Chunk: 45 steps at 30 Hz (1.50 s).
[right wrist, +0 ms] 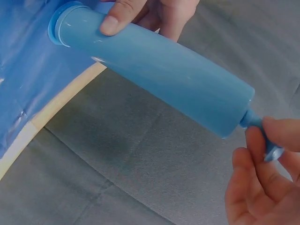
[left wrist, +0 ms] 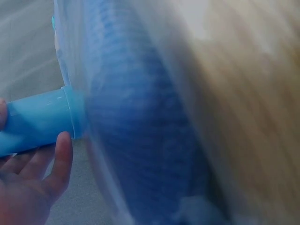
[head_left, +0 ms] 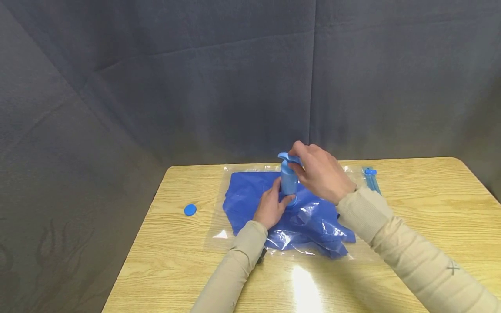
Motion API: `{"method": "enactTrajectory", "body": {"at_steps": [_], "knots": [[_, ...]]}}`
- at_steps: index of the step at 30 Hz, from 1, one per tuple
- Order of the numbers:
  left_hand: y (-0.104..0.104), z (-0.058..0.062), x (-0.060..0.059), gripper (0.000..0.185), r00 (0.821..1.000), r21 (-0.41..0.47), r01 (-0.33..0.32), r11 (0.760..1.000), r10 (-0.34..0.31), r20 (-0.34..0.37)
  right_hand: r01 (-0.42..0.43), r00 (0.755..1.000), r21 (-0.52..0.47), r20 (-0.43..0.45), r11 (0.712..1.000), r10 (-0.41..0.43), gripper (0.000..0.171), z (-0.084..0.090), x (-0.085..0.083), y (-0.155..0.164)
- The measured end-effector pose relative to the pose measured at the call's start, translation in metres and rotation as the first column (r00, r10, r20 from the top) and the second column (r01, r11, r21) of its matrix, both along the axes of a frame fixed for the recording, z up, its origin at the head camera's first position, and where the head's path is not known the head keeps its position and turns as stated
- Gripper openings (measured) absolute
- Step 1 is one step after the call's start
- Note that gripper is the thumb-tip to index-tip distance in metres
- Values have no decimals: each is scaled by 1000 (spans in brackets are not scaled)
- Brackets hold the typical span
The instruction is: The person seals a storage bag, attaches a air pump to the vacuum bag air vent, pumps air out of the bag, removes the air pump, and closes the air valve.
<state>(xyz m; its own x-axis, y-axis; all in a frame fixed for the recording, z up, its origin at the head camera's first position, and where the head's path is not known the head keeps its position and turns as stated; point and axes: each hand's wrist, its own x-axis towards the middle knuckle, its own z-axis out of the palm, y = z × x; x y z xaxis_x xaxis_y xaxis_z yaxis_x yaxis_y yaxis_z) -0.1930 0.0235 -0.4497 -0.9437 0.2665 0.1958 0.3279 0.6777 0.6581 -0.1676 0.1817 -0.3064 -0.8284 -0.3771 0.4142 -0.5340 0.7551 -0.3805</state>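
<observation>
Presently the light-blue hand pump (head_left: 288,180) stands upright on the clear vacuum storage bag (head_left: 250,226), its base flange seated near the middle of the bag over the folded blue garment (head_left: 254,195) sealed inside. The bag lies flat on the wooden table (head_left: 430,208), towards its far edge.

Left hand (head_left: 270,208): fingers and thumb wrapped round the lower barrel just above the flange; the left wrist view shows a thumb (left wrist: 61,157) lying along the cylinder beside the plastic. Right hand (head_left: 318,171): fingertips (right wrist: 255,159) pinched on the pump's T-handle (head_left: 287,157), and the right wrist view shows the handle sitting close to the barrel's end, so the piston looks near the bottom of its stroke.

Judgement on doing the pumping step well:
- Keep the left-hand grip low and press the flange squarely down on the valve; a tilted barrel would likely break the seal and let air back in.
- Draw the handle straight along the barrel's axis, without sideways pull, so the base does not rock on the soft garment beneath.
- Use full, even strokes; the film still looks loose and wrinkled at the near edge, so I judge much air remains.

Also noted: a round blue valve cap (head_left: 190,210) lies on the table, well apart to the left of the bag; a blue slider clip (head_left: 370,172) sits at the bag's far right corner. Dark grey fabric backdrop (head_left: 195,87) behind the table.
</observation>
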Motion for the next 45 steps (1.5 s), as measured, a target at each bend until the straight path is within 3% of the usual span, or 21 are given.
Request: {"method": "enactTrajectory", "body": {"at_steps": [10, 14, 18, 21, 25, 29, 32, 45], "knots": [[1, -2, -1, 57, 1000, 0, 3, 1000, -3, -8, 13, 999, -11, -30, 1000, -13, 17, 8, 0, 2], [2, -1, -2, 56, 999, 5, 3, 1000, -2, -34, 15, 997, -29, -71, 999, -17, 15, 21, 3, 2], [2, -2, -2, 55, 999, 8, -5, 1000, 5, -46, 8, 985, -105, -171, 994, -27, 12, 42, 8, 3], [3, -4, -3, 54, 999, 3, -13, 1000, 13, -39, -21, 960, -194, -276, 981, -34, 11, 59, 12, 3], [2, -4, -3, 53, 999, 0, -13, 1000, 13, -33, -75, 909, -277, -414, 958, -48, 14, 78, 16, 2], [3, -4, -4, 53, 999, 3, -9, 1000, 9, -37, -107, 855, -288, -516, 952, -60, 16, 87, 17, 3], [3, -3, -4, 52, 999, 3, -12, 1000, 12, -35, -116, 837, -282, -544, 953, -59, 17, 88, 16, 4], [2, -3, -4, 53, 999, 5, -17, 1000, 17, -28, -109, 849, -288, -524, 952, -61, 21, 83, 14, 5]]}}
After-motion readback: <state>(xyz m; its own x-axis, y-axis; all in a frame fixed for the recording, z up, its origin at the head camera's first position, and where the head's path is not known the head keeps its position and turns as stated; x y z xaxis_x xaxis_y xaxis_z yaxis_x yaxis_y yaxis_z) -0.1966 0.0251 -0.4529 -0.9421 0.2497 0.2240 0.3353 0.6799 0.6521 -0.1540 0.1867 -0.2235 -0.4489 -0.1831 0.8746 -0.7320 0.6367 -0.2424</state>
